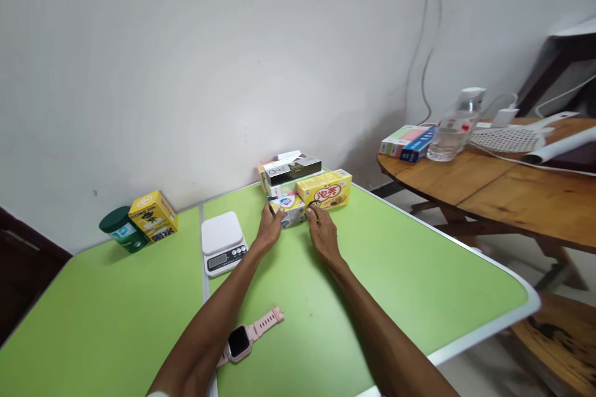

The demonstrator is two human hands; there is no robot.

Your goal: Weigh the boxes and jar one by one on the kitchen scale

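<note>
A small yellow-and-white box (287,203) with a blue and red emblem lies at the front of a group of packages on the green table. My left hand (270,225) grips its left end, thumb towards me. On the opposite end is my right hand (323,232), with its fingers closed at the box's right edge. Directly behind my right fingers stands a yellow snack carton (333,192) with red lettering. A black-and-silver box (293,169) rests on top of other packages behind the small box.
Left of my hands is a white kitchen scale (222,232). A pink-strapped smartwatch (239,343) lies near my left forearm. Farther left stand a yellow box (154,217) and a dark green tub (121,229). A wooden table (488,183) at right holds a plastic bottle (454,130).
</note>
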